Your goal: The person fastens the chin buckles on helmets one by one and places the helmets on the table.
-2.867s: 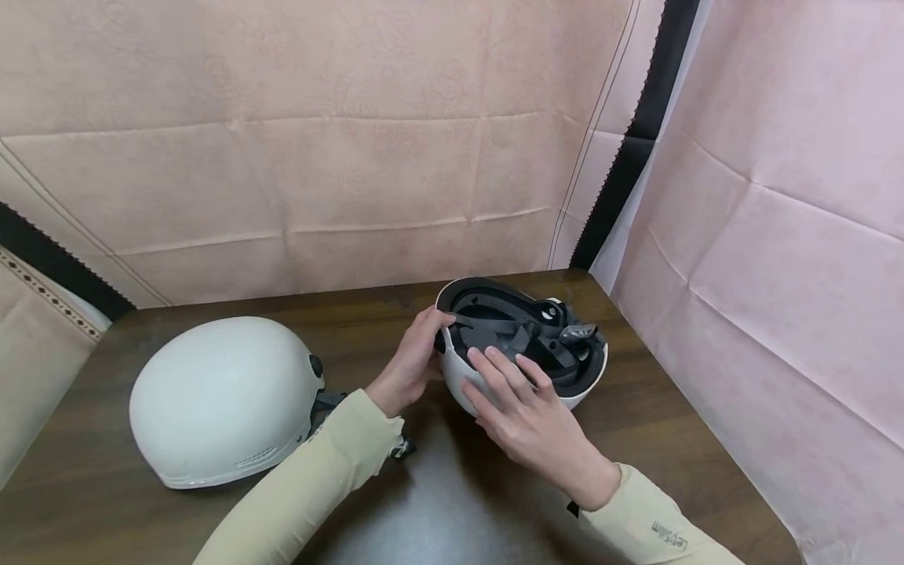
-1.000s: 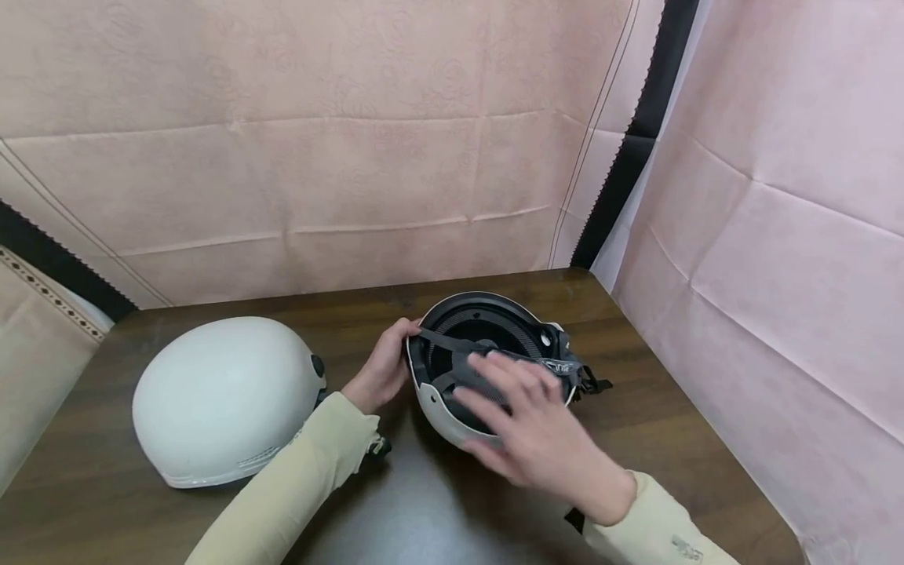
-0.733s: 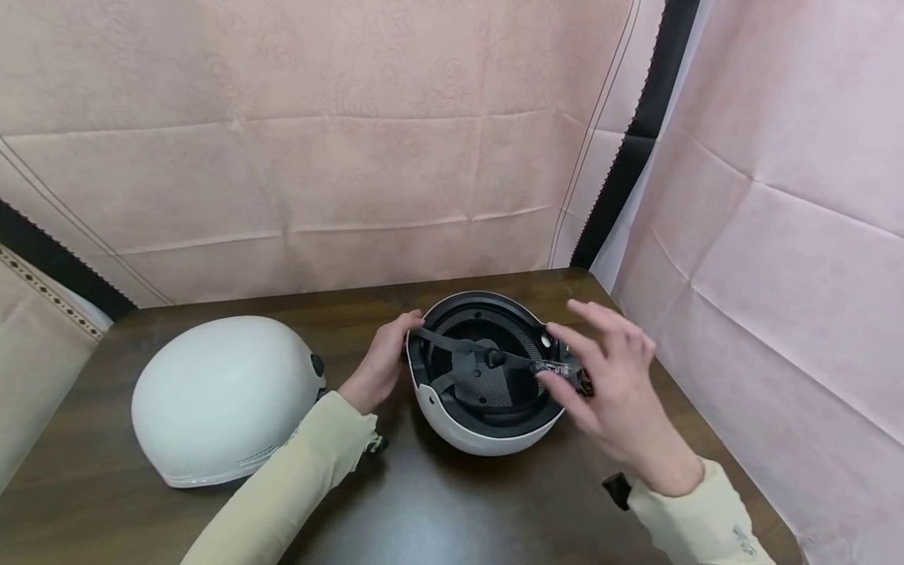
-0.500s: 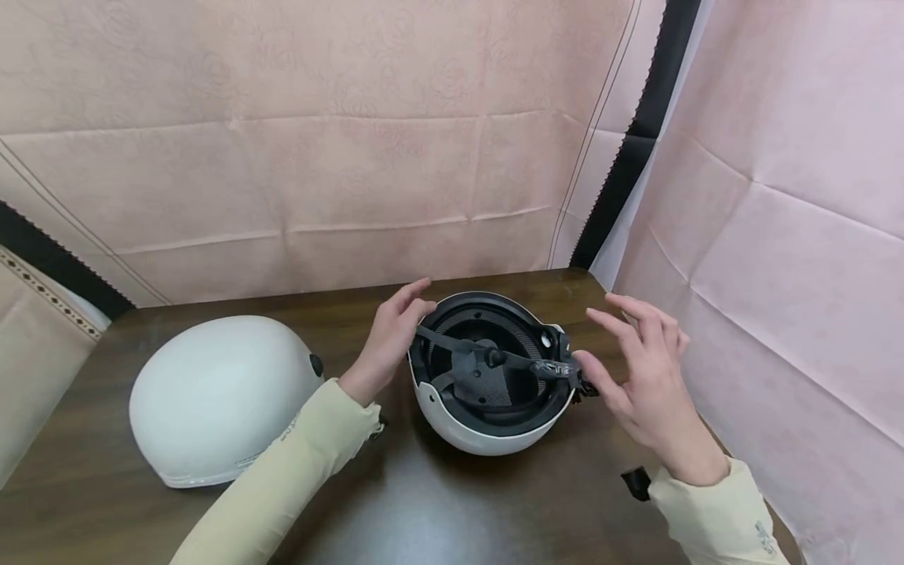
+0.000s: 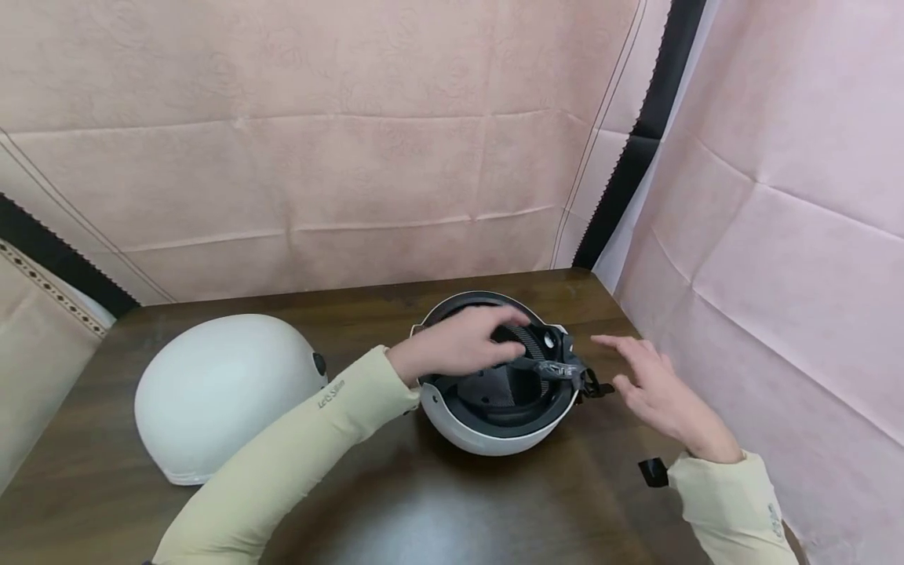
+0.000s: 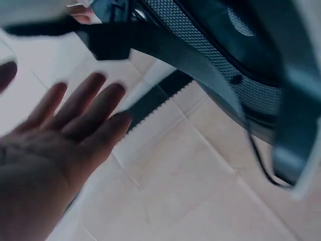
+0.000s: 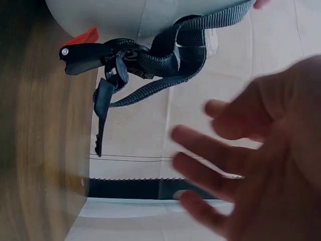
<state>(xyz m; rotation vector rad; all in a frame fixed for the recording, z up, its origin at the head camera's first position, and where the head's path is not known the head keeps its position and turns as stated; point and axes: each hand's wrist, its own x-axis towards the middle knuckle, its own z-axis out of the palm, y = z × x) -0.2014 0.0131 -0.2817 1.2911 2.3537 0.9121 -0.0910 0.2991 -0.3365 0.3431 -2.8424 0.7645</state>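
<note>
An upturned white helmet lies on the table with its black lining and straps showing. Over its opening hovers my left hand, fingers loosely extended and holding nothing; the left wrist view shows its spread fingers apart from the strap. To the right of the helmet my right hand is in the air, fingers apart and grasping nothing. Near it, at the helmet's right side, hangs a black buckle with a red tab, on a webbing strap.
A second white helmet sits dome up at the left, beside my left forearm. Pink cloth hangs behind the brown wooden table and along its right side.
The helmet was held and turned, then released. My left hand has left its left rim and moved right over the opening. My right hand has drawn away to the right.
</note>
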